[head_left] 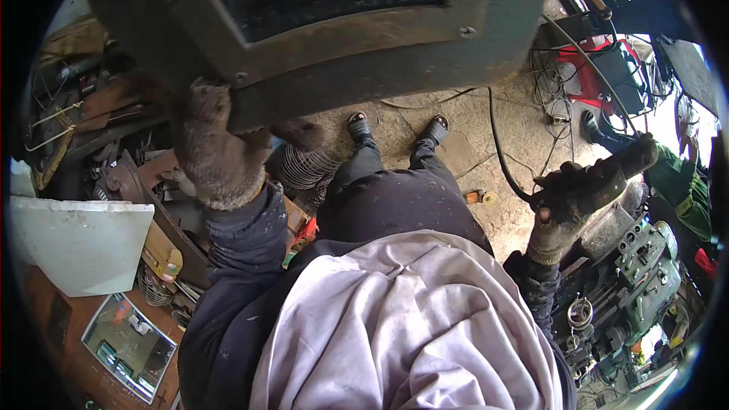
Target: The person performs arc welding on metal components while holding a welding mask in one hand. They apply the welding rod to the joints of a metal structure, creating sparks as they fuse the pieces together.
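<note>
A dark welding shield (342, 80) with a rectangular window and screws around its frame fills the top of the view. My left hand (220, 144), in a dirty worn glove, is closed at its lower left edge; the grip itself is partly hidden. Over on the right, my gloved right hand (566, 209) wraps around an electrode holder (634, 158). From the holder's end, a thin welding rod (588, 64) slants up and to the left. A black cable (497, 137) loops from near this hand toward the floor.
Cables lie on the concrete floor (486, 159), with a small orange object (480, 197) between them. A wire coil (307, 167), scrap and a white panel (83, 239) crowd the left. A greenish machine (645, 266) stands at lower right, near another person's green clothing (683, 190).
</note>
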Tool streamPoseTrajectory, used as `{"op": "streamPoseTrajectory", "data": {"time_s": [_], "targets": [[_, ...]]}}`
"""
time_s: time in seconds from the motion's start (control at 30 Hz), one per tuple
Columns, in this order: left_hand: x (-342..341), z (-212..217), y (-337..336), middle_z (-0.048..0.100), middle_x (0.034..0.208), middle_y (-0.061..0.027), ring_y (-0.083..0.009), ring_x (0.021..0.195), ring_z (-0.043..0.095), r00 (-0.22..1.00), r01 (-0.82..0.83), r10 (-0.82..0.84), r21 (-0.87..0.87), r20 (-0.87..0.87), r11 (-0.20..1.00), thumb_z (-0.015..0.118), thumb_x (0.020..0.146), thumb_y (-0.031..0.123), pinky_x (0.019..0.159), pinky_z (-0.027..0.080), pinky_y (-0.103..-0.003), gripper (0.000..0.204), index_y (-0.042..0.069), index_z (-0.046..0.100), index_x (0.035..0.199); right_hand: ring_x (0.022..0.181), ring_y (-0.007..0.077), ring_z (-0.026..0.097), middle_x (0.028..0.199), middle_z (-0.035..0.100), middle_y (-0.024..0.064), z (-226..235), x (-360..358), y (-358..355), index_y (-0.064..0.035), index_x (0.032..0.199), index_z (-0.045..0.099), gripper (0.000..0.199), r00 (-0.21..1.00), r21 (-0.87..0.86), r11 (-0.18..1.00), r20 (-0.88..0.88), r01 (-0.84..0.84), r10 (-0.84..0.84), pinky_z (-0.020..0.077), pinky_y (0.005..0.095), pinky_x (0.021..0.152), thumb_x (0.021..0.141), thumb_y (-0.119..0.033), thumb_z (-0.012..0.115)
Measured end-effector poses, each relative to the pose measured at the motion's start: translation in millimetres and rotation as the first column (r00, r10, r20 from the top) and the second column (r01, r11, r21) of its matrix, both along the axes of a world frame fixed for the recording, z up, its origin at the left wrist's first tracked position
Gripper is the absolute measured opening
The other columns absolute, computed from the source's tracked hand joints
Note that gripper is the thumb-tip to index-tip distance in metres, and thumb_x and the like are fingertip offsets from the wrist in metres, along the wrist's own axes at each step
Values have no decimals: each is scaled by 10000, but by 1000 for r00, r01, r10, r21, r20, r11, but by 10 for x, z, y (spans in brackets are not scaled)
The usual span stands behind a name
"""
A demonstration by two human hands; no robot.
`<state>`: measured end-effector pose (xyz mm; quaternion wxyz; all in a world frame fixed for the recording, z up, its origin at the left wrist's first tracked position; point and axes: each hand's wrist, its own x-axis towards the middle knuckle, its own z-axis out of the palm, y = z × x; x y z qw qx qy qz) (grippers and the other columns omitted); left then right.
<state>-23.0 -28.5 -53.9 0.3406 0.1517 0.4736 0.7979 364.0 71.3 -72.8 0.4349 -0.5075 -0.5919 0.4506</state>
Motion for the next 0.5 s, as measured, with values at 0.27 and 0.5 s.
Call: {"op": "streamPoseTrajectory", "data": {"time_s": [0.27,0.5], "targets": [[-247,263,154,538,1196,-148,-309,1041,565,950,256,-294,271,107,928,611,846,243,789,554,-453,433,60,484,1218,951,205,555,1172,477,98,1,29,-19,-66,1337,264,1009,999,2,999,7,40,-40,529,347,745,594,-473,812],[-427,335,103,529,1210,-151,-302,1040,567,953,176,-237,291,190,941,624,837,254,803,550,-454,455,59,480,1222,948,210,557,1164,481,112,6,82,-27,-51,1330,267,1014,996,-16,1000,85,18,-17,531,332,719,594,-498,802]]}}
